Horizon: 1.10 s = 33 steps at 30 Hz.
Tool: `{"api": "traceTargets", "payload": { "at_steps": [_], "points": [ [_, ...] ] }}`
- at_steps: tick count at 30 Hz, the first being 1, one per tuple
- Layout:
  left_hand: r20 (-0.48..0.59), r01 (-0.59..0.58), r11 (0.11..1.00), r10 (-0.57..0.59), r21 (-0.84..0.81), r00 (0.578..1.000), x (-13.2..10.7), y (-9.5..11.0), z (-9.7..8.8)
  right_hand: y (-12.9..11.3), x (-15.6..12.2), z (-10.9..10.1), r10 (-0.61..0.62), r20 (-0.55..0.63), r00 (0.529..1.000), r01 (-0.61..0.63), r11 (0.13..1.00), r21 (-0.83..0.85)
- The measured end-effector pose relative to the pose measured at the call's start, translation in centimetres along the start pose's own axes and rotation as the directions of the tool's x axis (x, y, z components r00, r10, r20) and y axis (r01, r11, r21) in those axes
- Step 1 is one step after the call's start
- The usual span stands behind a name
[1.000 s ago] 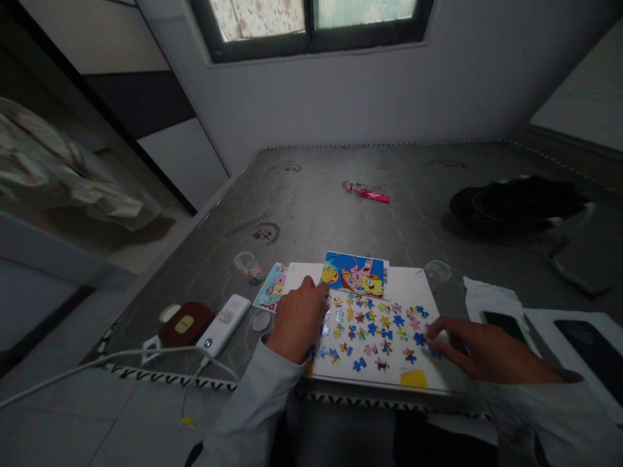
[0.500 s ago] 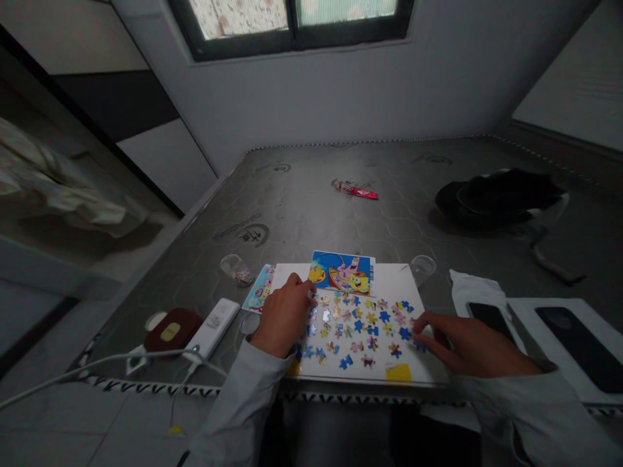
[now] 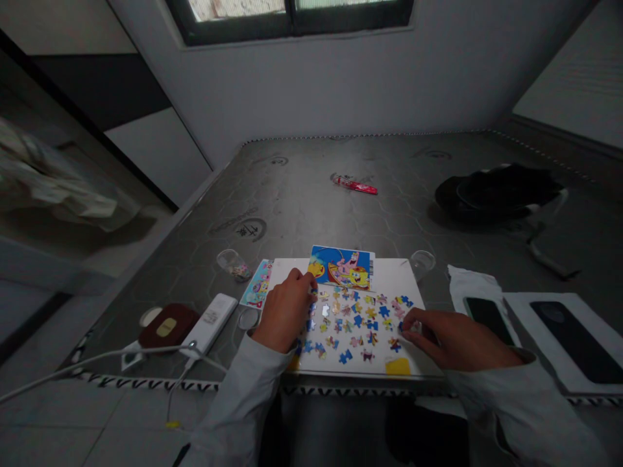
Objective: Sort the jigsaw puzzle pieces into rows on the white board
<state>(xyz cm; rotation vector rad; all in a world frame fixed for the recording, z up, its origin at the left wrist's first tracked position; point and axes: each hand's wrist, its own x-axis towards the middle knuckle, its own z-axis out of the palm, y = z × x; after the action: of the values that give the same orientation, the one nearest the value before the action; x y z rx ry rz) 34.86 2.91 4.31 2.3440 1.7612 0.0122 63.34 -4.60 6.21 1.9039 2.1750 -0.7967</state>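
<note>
A white board (image 3: 389, 279) lies at the near edge of a grey mattress, with several small loose puzzle pieces (image 3: 357, 321) scattered on it. A colourful cartoon picture card (image 3: 341, 266) rests at the board's far edge. My left hand (image 3: 283, 310) sits on the board's left side, fingers curled, its fingertips at the pieces near the card. My right hand (image 3: 450, 337) rests on the board's right side with fingers bent and pinched over a piece at the right end of the scatter.
Left of the board lie a second picture card (image 3: 256, 292), a clear cup (image 3: 233, 264), a white remote (image 3: 210, 321), a dark red case (image 3: 168, 326) and a white cable. Another clear cup (image 3: 422, 262), two phones (image 3: 488, 316) on white sheets, a black bundle (image 3: 496, 191) and a red tube (image 3: 355, 186) lie further off.
My right hand has drawn left and inward, its fingers curling from spread to pinched over a piece. My left hand stayed by the card. The view tilted down slightly.
</note>
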Motion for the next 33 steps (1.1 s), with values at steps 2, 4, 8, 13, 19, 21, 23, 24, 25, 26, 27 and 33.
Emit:
{"api": "traceTargets", "payload": {
  "at_steps": [2,4,8,13,19,21,23,24,25,26,27,33],
  "points": [
    [-0.007,-0.002,1.0,0.002,-0.031,1.0,0.1,-0.1,0.1,-0.6,0.2,0.0,0.007,0.025,1.0,-0.007,1.0,0.0],
    [-0.018,-0.012,0.996,0.011,-0.085,1.0,0.2,-0.3,0.3,-1.4,0.4,0.0,0.029,0.047,0.998,-0.029,1.0,-0.002],
    [-0.058,-0.049,0.981,0.039,-0.188,0.998,0.1,-0.6,0.0,-3.1,0.8,0.4,0.024,0.051,0.998,-0.022,0.999,-0.03],
    [-0.124,-0.102,0.938,0.064,-0.332,0.99,-0.5,0.0,-1.5,-4.8,1.9,1.9,-0.03,0.062,0.998,0.034,0.998,-0.059],
    [0.029,-0.163,0.842,0.207,-0.514,0.978,-1.3,2.9,-0.7,-5.4,3.0,2.5,-0.018,0.105,0.994,0.024,0.998,-0.053],
    [0.077,-0.166,0.841,0.238,-0.514,0.968,-1.4,3.8,0.4,-5.4,3.1,2.4,-0.02,0.128,0.992,0.026,0.998,-0.049],
    [0.113,-0.178,0.837,0.273,-0.517,0.955,-1.5,4.4,1.4,-5.3,3.1,2.2,-0.032,0.145,0.989,0.04,0.998,-0.052],
    [0.126,-0.181,0.835,0.285,-0.52,0.95,-1.5,4.6,1.8,-5.3,3.1,2.2,-0.036,0.147,0.988,0.044,0.997,-0.057],
    [0.14,-0.179,0.833,0.291,-0.523,0.946,-1.6,4.8,2.2,-5.2,3.1,2.1,-0.035,0.142,0.989,0.045,0.997,-0.063],
    [0.151,-0.174,0.833,0.292,-0.526,0.944,-1.6,4.9,2.4,-5.1,3.0,1.9,-0.03,0.138,0.99,0.04,0.997,-0.069],
    [0.158,-0.167,0.833,0.289,-0.527,0.944,-1.6,5.0,2.5,-5.0,2.9,1.8,-0.02,0.133,0.991,0.03,0.997,-0.071],
    [0.173,-0.143,0.816,0.284,-0.56,0.943,-1.9,5.4,2.8,-4.3,2.3,1.2,0.017,0.103,0.995,-0.012,0.999,-0.049]
  ]
}}
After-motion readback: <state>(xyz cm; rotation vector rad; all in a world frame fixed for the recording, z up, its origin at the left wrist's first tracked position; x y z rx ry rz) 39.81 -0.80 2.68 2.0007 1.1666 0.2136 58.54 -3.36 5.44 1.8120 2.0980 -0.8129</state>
